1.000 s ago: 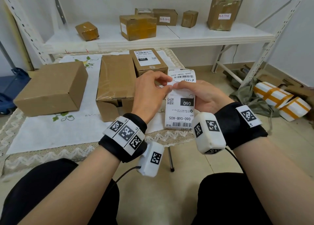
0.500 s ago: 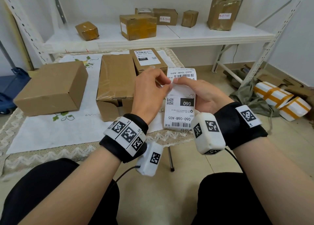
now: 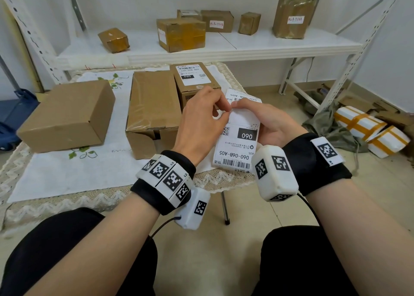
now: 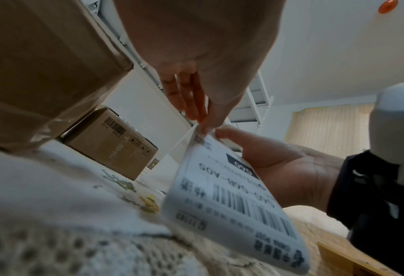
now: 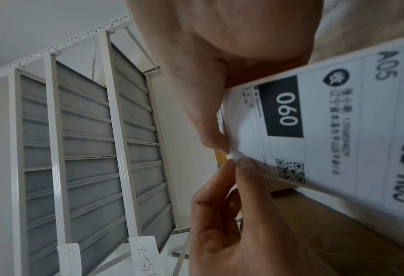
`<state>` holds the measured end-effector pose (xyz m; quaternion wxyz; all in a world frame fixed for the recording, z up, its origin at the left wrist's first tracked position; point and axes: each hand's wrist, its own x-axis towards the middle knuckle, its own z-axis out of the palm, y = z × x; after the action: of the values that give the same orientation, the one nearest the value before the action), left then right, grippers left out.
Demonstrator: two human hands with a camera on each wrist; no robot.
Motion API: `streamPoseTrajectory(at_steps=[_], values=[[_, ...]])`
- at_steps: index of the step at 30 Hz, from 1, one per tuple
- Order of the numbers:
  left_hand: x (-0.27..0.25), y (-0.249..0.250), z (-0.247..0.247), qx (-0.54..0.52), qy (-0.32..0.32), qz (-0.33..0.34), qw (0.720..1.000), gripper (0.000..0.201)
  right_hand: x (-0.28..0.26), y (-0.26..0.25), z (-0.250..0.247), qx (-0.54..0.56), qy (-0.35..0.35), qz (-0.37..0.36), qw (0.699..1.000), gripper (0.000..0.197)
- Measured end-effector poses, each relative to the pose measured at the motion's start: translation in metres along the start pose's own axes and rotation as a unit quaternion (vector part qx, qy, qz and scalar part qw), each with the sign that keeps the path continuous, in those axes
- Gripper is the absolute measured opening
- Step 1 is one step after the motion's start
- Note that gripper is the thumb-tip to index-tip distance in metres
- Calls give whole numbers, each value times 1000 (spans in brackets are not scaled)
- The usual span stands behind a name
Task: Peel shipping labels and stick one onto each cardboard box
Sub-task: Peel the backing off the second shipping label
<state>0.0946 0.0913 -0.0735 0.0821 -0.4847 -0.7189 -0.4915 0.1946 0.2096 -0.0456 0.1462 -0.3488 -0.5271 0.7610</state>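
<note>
I hold a white shipping label sheet [image 3: 238, 139] printed "060-06B-A05" over the table's right front edge. My left hand [image 3: 202, 121] pinches its upper left edge with thumb and forefinger [image 5: 241, 168]. My right hand [image 3: 266, 121] grips the sheet from the right, its thumb tip [image 4: 222, 132] meeting the left fingers at the fold. The strip's upper part [image 3: 244, 96] bends back behind the hands. On the table stand a labelled small box [image 3: 195, 80], a taped tall box [image 3: 154, 107] and a plain box [image 3: 69, 114].
The table carries a white embroidered cloth [image 3: 74, 172] with a lace edge. A white shelf [image 3: 224, 47] behind holds several cardboard boxes. White parcels with orange tape [image 3: 369, 130] and a green bag lie on the floor at right.
The label strip has folded back at the top where both hands pinch it; the sheet tilted slightly. The hands stay together in the same place.
</note>
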Motion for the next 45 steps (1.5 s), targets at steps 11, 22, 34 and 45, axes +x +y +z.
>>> streamPoseTrajectory(at_steps=[11,22,34,45], values=[[-1,0,2,2,-24,21,999,9,6,1,-1,31,38,-12,999,46],[3,0,-2,-92,25,-81,992,13,9,0,-1,46,41,-30,998,37],[4,10,-5,-169,70,-139,973,33,-1,0,5,-19,-29,-46,998,39],[7,9,-6,-297,61,-218,927,27,4,3,4,-14,-74,-100,992,36]])
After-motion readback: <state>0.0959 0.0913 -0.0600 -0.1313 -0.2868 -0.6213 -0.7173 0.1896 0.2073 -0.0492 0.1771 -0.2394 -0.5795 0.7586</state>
